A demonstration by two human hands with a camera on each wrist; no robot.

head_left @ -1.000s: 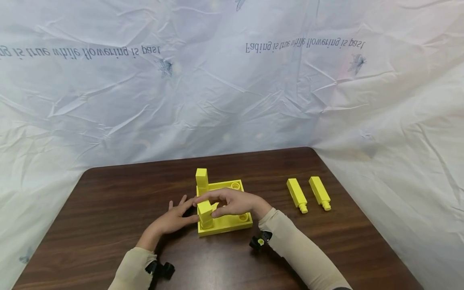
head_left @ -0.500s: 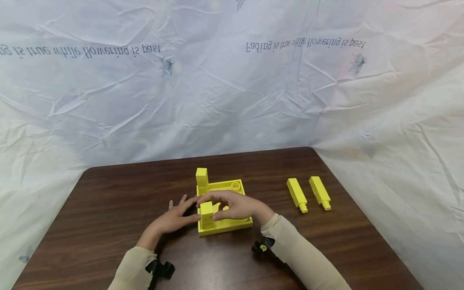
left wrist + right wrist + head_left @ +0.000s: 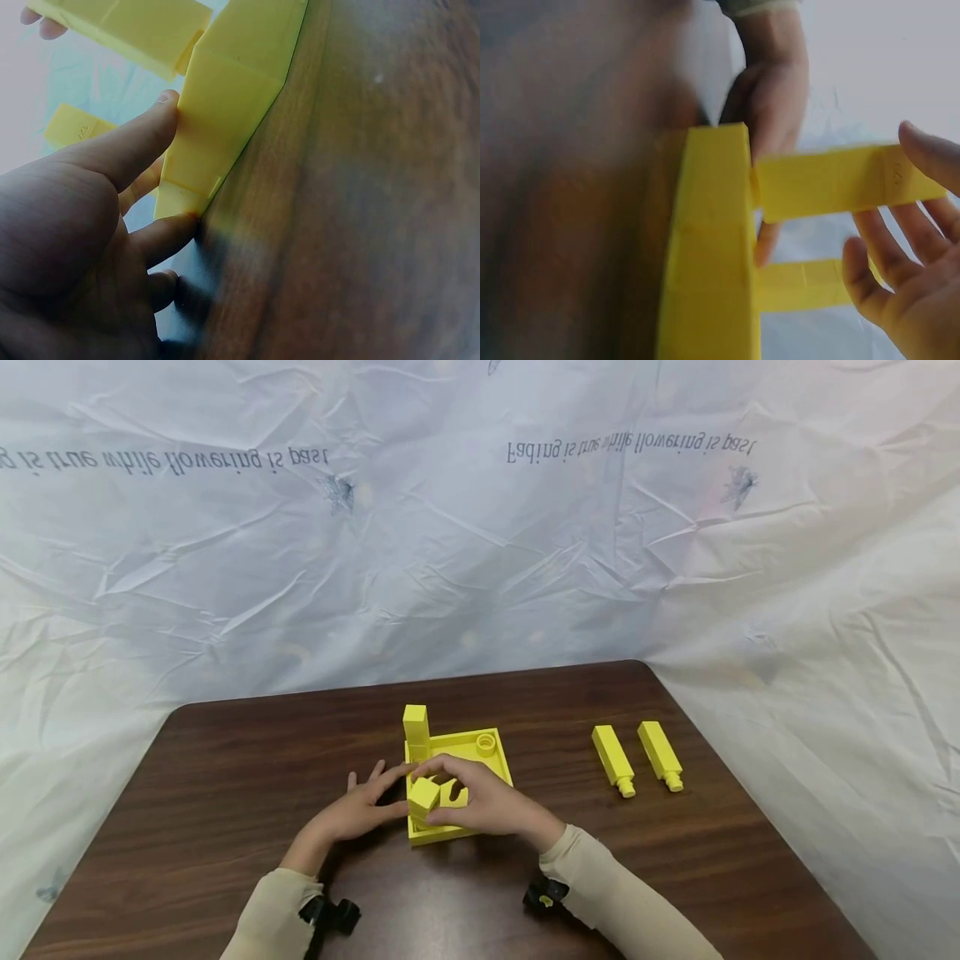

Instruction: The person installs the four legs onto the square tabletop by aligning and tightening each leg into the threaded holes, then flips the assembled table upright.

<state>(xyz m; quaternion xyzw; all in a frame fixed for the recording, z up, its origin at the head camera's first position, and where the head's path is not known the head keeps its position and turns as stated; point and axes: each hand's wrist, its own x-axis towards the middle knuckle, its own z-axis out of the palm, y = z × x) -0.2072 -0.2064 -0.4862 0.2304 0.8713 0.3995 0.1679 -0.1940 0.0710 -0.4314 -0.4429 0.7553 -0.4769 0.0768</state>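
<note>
Item one: square yellow plastic base plate [image 3: 480,752] with round sockets, sitting mid-table on the dark brown wood-grain table [image 3: 225,777].

Item two: tall yellow rectangular plastic peg [image 3: 416,732], upright in the base plate's far left corner.

Item three: second yellow rectangular plastic peg [image 3: 423,797], at the near left corner of the plate, tilted rather than plumb. My right hand [image 3: 480,802] pinches its top between thumb and fingertips; in the right wrist view the peg [image 3: 832,182] meets the plate's edge and the thumb tip rests on its free end.

Item four: my left hand [image 3: 360,810], grip spread, straight fingers [image 3: 142,135] pressed flat against the plate's left wall [image 3: 225,105] as a brace.

Item five: two spare yellow plastic pegs with round studs [image 3: 613,760] [image 3: 660,755], lying flat side by side, well apart to the right.

Handling note, my judgement: I should stand the tilted peg upright over its socket before pressing, keep the left fingers firm on the wall so that the plate cannot slide, and push straight down, not sideways.
</note>
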